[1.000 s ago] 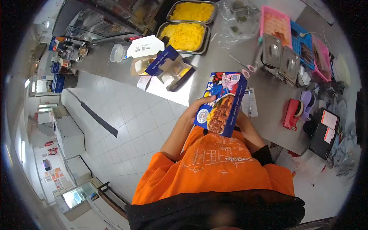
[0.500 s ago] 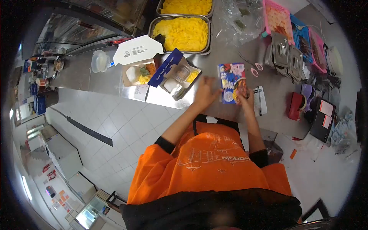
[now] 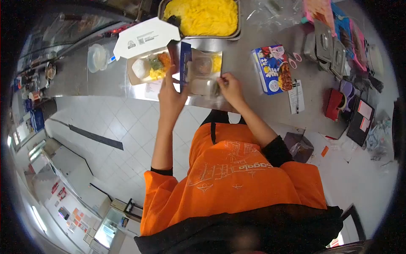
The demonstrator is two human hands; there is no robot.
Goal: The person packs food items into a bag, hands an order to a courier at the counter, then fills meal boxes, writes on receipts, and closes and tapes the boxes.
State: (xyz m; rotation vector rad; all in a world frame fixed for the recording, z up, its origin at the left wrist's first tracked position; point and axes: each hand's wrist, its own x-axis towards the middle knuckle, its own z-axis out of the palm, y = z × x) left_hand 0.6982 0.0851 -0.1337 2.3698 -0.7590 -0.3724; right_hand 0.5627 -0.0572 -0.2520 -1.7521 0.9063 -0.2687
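Observation:
A meal box (image 3: 204, 89) with a raised blue lid (image 3: 185, 63) lies open at the counter edge, holding a small clear-lidded tub, yellow food and a wrapped item. My right hand (image 3: 231, 90) pinches its right wall with curled fingers. My left hand (image 3: 170, 99) is at the lid's left side, fingers stretched up and thumb apart, near the lid's lower corner. Just left is a second open meal box (image 3: 134, 78) with white rice, yellow food, greens and something orange; its white lid (image 3: 146, 38) is tipped back. A closed printed box (image 3: 272, 70) stands to the right.
A metal tray of yellow food (image 3: 201, 17) is at the back. Scissors (image 3: 294, 59), a slip with a pen (image 3: 297, 97) and lidded steel containers (image 3: 323, 42) sit right. A plastic tub (image 3: 98, 57) is at left. Tape dispenser (image 3: 347, 91) and red case (image 3: 333, 103) lie far right.
Both hands have left the closed printed box and moved left to the open meal box. That box has turned more upright in view, its lid now standing along the left side. The view has shifted.

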